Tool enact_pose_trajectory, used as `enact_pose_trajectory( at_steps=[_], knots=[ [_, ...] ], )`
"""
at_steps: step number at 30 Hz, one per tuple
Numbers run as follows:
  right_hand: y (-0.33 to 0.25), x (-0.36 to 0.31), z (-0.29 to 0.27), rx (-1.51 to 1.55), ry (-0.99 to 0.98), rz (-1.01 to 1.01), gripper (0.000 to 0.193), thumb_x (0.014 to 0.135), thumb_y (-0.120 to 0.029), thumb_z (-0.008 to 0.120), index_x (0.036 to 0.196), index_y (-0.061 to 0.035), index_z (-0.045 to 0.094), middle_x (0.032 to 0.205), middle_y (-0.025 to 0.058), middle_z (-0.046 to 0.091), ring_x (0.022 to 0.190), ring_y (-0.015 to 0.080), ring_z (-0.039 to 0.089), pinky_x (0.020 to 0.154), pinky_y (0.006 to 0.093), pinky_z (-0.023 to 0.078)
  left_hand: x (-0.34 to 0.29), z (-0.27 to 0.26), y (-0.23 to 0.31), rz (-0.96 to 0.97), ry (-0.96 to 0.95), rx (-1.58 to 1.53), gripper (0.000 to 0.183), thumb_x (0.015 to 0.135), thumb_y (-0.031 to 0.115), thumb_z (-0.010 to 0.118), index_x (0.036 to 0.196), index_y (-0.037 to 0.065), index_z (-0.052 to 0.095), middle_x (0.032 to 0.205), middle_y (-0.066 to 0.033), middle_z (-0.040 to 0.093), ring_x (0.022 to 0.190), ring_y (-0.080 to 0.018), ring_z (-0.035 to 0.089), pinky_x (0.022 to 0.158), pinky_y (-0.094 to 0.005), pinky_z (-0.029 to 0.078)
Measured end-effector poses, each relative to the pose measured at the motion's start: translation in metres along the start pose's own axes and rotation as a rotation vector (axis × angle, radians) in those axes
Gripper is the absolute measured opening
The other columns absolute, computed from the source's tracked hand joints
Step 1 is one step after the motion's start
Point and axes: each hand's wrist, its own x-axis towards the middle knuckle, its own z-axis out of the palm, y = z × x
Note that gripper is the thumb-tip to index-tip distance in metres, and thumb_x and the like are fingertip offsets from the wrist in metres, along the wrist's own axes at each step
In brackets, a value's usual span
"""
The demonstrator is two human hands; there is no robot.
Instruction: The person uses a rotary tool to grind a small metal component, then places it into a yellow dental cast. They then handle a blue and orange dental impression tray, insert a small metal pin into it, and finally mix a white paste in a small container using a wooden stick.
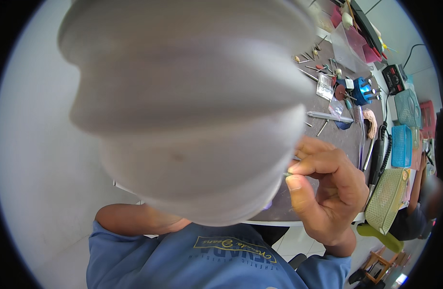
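A large, pale grey, blurred shape (188, 106) with finger-like ridges sits very close to the camera and fills most of the view. My bare left forearm (135, 219) rises into it from below, so my left hand is lost in the blur. I cannot tell what it holds. My right hand (330, 190) is over the table's near edge. Its thumb and forefinger are pinched on a thin small metal pin (287, 174), whose tip just shows beside the blur.
The dark table (337, 137) carries several scattered metal burs, a blue bur stand (362, 90), a black handpiece with a coiled cord (379, 151), a pink dental piece (371, 123), blue baskets (401, 144) and a green mesh pouch (387, 200). Another person (423, 202) sits at the right edge.
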Motion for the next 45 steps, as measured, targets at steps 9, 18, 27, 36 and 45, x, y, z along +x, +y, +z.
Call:
enact_pose_trajectory(
  at_steps=[9, 18, 27, 36, 45],
  knots=[
    [0.006, -0.003, 0.004, 0.005, 0.036, -0.047, 0.016, 0.090, -0.002, 0.070, 0.099, 0.0052, 0.060, 0.116, 0.0302, 0.068, 0.099, 0.0223, 0.070, 0.086, 0.0305, 0.056, -0.005, -0.002, -0.002, 0.039, -0.016, -0.017, 0.049, 0.097, 0.024, 0.069, 0.138, 0.003, 0.051, 0.132, -0.0137, 0.062, 0.124, -0.0261, 0.061, 0.108, -0.0447, 0.050],
    [0.009, -0.004, 0.003, -0.023, 0.056, -0.117, 0.015, 0.088, -0.001, 0.068, 0.099, 0.0051, 0.060, 0.114, 0.0320, 0.069, 0.097, 0.0227, 0.071, 0.084, 0.0303, 0.057, 0.000, 0.001, -0.005, 0.061, -0.027, -0.026, 0.051, 0.095, 0.022, 0.072, 0.138, 0.003, 0.051, 0.132, -0.0134, 0.062, 0.124, -0.0261, 0.061, 0.108, -0.0443, 0.051],
    [0.008, -0.004, 0.002, -0.032, 0.042, -0.088, 0.016, 0.088, -0.001, 0.068, 0.100, 0.0056, 0.060, 0.114, 0.0314, 0.069, 0.096, 0.0223, 0.071, 0.084, 0.0305, 0.058, 0.007, 0.006, -0.006, 0.098, -0.023, -0.127, 0.054, 0.093, 0.019, 0.075, 0.138, 0.003, 0.050, 0.131, -0.0134, 0.062, 0.124, -0.0266, 0.061, 0.107, -0.0450, 0.052],
    [0.009, -0.006, 0.002, -0.023, 0.047, -0.036, 0.015, 0.088, -0.001, 0.068, 0.099, 0.0051, 0.061, 0.116, 0.0301, 0.067, 0.102, 0.0245, 0.069, 0.088, 0.0333, 0.057, 0.006, 0.007, -0.007, 0.101, -0.009, 0.059, 0.054, 0.096, 0.018, 0.072, 0.141, 0.003, 0.045, 0.128, -0.0141, 0.065, 0.120, -0.0252, 0.064, 0.103, -0.0438, 0.054],
    [0.013, -0.003, 0.002, -0.202, 0.095, -0.185, 0.016, 0.086, -0.008, 0.073, 0.091, 0.0033, 0.063, 0.114, 0.0306, 0.067, 0.109, 0.0347, 0.069, 0.094, 0.0401, 0.057, 0.008, -0.002, -0.019, 0.209, 0.005, 0.139, 0.050, 0.097, 0.016, 0.070, 0.139, 0.002, 0.046, 0.131, -0.0155, 0.061, 0.124, -0.0232, 0.060, 0.102, -0.0405, 0.053]
  ],
)
